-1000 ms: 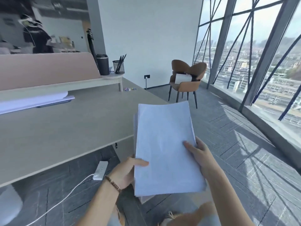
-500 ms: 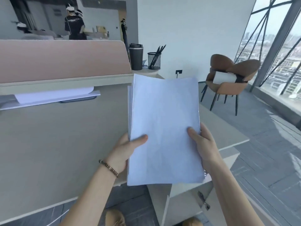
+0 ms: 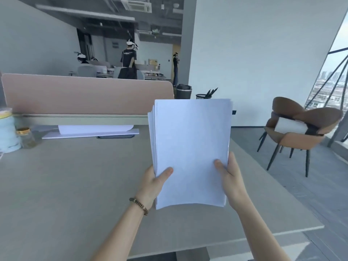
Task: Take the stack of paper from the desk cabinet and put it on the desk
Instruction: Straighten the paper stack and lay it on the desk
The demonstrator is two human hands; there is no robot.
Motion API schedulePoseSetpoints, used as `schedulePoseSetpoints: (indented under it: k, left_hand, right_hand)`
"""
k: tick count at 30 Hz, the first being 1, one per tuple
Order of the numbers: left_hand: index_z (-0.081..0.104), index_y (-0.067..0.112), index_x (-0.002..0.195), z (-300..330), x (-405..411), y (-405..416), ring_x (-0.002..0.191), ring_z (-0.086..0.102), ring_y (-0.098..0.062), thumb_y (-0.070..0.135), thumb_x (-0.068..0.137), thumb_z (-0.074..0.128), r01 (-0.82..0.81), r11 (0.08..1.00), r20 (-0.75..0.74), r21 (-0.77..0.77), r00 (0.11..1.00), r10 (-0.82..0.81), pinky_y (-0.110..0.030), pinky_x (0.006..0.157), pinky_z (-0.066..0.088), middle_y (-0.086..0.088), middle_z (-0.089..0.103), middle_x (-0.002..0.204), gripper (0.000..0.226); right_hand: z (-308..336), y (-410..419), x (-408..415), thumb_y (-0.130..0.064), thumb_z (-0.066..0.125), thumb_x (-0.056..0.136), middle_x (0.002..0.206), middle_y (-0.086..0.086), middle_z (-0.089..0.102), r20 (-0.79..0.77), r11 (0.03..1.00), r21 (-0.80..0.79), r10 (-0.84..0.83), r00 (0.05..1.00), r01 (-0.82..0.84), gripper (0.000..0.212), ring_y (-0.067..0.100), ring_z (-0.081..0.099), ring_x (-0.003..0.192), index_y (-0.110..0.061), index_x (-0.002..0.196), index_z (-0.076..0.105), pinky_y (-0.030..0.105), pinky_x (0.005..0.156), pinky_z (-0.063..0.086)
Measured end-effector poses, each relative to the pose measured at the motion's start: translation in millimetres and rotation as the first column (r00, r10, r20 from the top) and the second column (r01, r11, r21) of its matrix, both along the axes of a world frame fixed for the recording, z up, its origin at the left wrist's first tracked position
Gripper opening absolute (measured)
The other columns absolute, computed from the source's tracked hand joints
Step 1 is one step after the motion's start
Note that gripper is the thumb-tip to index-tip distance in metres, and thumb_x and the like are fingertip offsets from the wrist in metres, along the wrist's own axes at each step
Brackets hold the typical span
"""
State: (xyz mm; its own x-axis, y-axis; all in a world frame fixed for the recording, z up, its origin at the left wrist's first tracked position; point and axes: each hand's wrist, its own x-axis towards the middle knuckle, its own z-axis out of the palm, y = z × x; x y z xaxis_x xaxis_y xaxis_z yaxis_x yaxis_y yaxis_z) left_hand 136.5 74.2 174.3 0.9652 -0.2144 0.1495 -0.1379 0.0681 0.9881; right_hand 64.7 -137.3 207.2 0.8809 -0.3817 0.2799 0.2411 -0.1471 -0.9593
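Left hand: gripping white paper stack, thumb on top
Right hand: gripping stack's right edge
Change: stack now above grey rectangular desk, raised higher

A stack of paper fills the middle of the frame, held above the bench with its near edge bowed. The left hand closes its grip on the lower left edge, thumb on top; the right hand does likewise at the lower right. A beaded bracelet circles the left wrist. A brown chair stands at right.
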Motion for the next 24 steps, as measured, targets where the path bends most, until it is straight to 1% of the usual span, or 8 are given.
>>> schedulePoseSetpoints:
  k: [3,6,9,11,15,17,20,24]
  left_hand:
    - [0.071,0.025,0.113,6,5,-4,0.105,0.072,-0.015,0.036,0.084,0.073,-0.053,0.998,0.026,0.035,0.998,0.052,-0.048,0.095,0.055,0.008,0.077,0.110,0.031]
    - [0.073,0.024,0.106,10,8,-8,0.100,0.074,-0.015,0.029,0.087,0.075,-0.090,0.994,0.033,0.057,0.996,0.089,-0.044,0.091,0.058,0.008,0.079,0.104,0.020]
    - [0.074,0.021,0.102,10,6,-10,0.098,0.075,-0.020,0.017,0.086,0.076,-0.043,0.999,-0.034,0.005,0.998,0.043,-0.035,0.081,0.060,0.004,0.080,0.100,0.017]
    - [0.074,0.019,0.101,15,4,-8,0.096,0.076,-0.020,0.017,0.082,0.080,-0.022,0.999,-0.045,-0.034,0.999,0.020,-0.033,0.078,0.059,0.002,0.080,0.099,0.021]
    - [0.072,0.016,0.107,30,4,-6,0.095,0.076,-0.020,0.037,0.059,0.087,-0.083,0.989,0.001,-0.124,0.996,0.084,-0.039,0.083,0.059,0.000,0.080,0.103,0.054]
    - [0.072,0.018,0.107,36,2,-9,0.094,0.076,-0.016,0.032,0.063,0.088,-0.078,0.990,0.032,-0.118,0.996,0.082,-0.035,0.080,0.059,0.003,0.080,0.102,0.049]
    - [0.074,0.017,0.104,37,-3,-19,0.090,0.076,-0.009,0.015,0.076,0.085,-0.086,0.993,0.052,-0.086,0.995,0.090,-0.019,0.068,0.058,0.008,0.081,0.095,0.030]
    - [0.077,0.017,0.100,37,-4,-25,0.088,0.076,-0.006,0.015,0.079,0.082,-0.129,0.986,0.057,-0.107,0.989,0.136,-0.013,0.065,0.057,0.008,0.081,0.093,0.022]
  right_hand:
    - [7,-4,7,-0.014,0.044,0.103,0.103,-0.017,0.072,0.028,0.999,-0.021,0.029,0.999,-0.028,0.022,0.009,0.069,0.099,-0.031,0.109,0.057,0.033,0.084,0.056]
    - [13,-7,10,-0.011,0.044,0.103,0.103,-0.026,0.072,0.036,0.997,-0.020,0.070,0.997,-0.069,0.036,-0.001,0.069,0.098,-0.044,0.112,0.056,0.023,0.078,0.056]
    - [12,-14,11,-0.012,0.051,0.101,0.116,-0.014,0.072,0.042,0.995,0.020,0.094,0.995,-0.095,0.031,0.010,0.069,0.109,-0.034,0.122,0.057,0.031,0.086,0.055]
    - [14,-17,11,-0.017,0.056,0.100,0.118,-0.010,0.071,0.066,0.993,0.044,0.102,0.993,-0.105,0.026,0.013,0.069,0.110,-0.030,0.123,0.057,0.034,0.087,0.056]
    - [31,-19,15,-0.030,0.058,0.099,0.125,-0.012,0.068,0.133,0.992,0.040,0.112,0.985,-0.119,0.034,0.010,0.067,0.114,-0.033,0.132,0.052,0.036,0.091,0.055]
    - [38,-20,19,-0.032,0.058,0.098,0.126,-0.012,0.068,0.154,0.991,0.046,0.119,0.981,-0.127,0.035,0.010,0.066,0.116,-0.034,0.133,0.052,0.037,0.092,0.054]
    - [38,-19,23,-0.033,0.059,0.098,0.122,-0.013,0.069,0.159,0.989,0.066,0.119,0.980,-0.131,0.032,0.011,0.067,0.115,-0.033,0.130,0.054,0.040,0.094,0.054]
    - [36,-15,27,-0.031,0.058,0.098,0.105,-0.025,0.070,0.163,0.995,0.047,0.076,0.984,-0.085,0.023,0.008,0.068,0.109,-0.034,0.121,0.053,0.041,0.093,0.055]
